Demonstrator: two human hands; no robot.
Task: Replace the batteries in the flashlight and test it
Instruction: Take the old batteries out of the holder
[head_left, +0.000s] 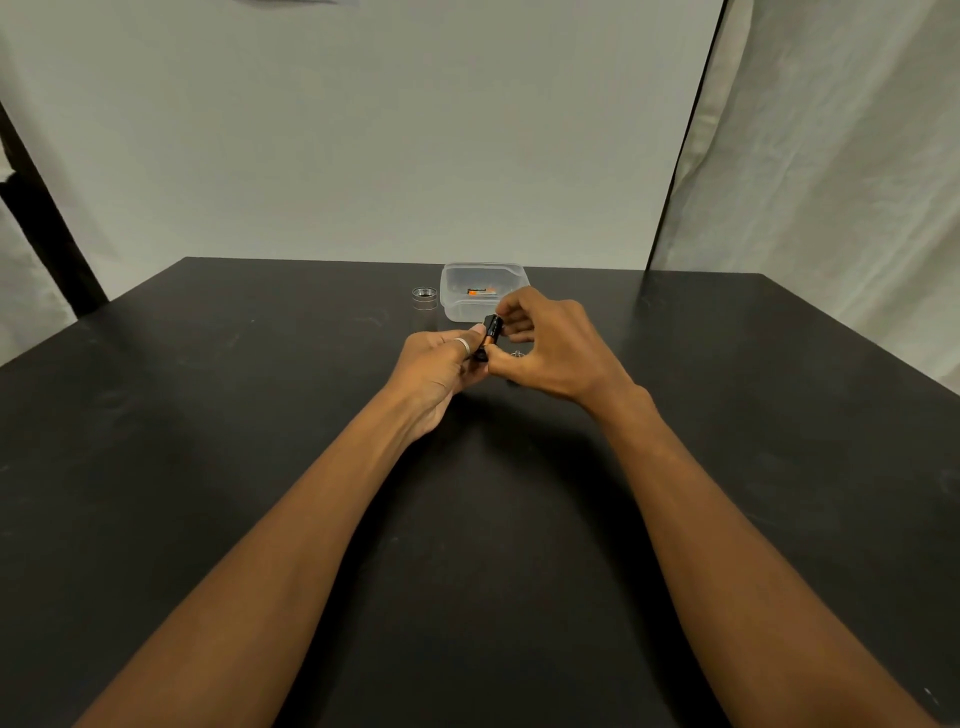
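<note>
Both hands meet over the middle of the black table (208, 415), pinching one small dark holder (492, 328) with an orange-and-black battery in it. The left hand (441, 371), ring on a finger, grasps its near end; the right hand (550, 348) closes thumb and fingertips on its far end. Just behind sits a clear tub (454, 306) with another battery (480, 292) inside. Left of the tub stands a small metal ring cap (424, 296).
</note>
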